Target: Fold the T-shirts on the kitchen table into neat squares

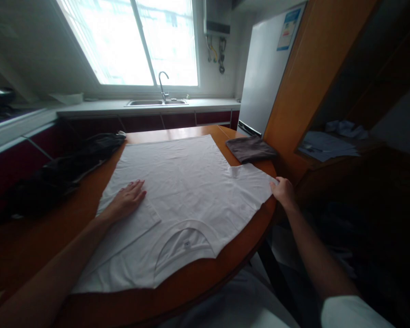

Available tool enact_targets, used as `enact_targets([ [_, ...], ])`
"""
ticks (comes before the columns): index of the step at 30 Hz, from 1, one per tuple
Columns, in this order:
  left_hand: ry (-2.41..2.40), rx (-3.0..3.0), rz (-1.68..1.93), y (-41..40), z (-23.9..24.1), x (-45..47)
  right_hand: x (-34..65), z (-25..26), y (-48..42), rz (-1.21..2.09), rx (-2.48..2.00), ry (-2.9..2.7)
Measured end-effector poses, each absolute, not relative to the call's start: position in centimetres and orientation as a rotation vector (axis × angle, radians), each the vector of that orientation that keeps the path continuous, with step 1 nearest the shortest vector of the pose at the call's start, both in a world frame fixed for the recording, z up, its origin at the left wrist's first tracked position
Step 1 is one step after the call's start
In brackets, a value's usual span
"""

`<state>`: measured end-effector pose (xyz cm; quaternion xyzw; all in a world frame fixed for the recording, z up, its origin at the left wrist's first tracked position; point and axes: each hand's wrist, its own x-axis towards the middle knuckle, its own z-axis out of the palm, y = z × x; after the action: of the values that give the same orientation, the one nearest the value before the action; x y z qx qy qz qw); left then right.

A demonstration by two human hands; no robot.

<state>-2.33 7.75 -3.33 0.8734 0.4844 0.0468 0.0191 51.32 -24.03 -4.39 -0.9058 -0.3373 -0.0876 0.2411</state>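
A white T-shirt [187, 191] lies spread flat on a round wooden table [198, 282], its collar toward me. My left hand [128, 197] rests flat on the left part of the shirt, fingers stretched out, over a folded-in sleeve. My right hand [283, 191] is at the table's right edge, its fingers closed on the end of the right sleeve.
A dark garment [71, 166] is heaped at the table's left. A folded brown cloth [251, 149] lies at the far right. Behind stand a counter with sink and tap [162, 89], a white fridge [266, 73] and a wooden cabinet [310, 82].
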Motion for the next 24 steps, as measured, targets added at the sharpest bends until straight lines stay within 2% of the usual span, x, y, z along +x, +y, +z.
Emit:
enact_targets([
  [7,1.524,2.700,0.109,7.5,-3.3,-2.3,51.4,-2.9,-23.4,-0.281,-2.423,-0.900],
  [12,1.499,2.717,0.174,7.9,-3.6,-2.4,48.8,0.2,-22.3,-0.282,-2.229,-0.937],
  [19,1.466,2.697,0.168,7.8,-3.5,-2.5,39.2,6.2,-19.0,-0.255,-1.798,-1.240],
  [24,1.469,2.713,0.231,7.9,-3.6,-2.5,30.7,5.0,-18.2,0.030,-1.679,-1.614],
])
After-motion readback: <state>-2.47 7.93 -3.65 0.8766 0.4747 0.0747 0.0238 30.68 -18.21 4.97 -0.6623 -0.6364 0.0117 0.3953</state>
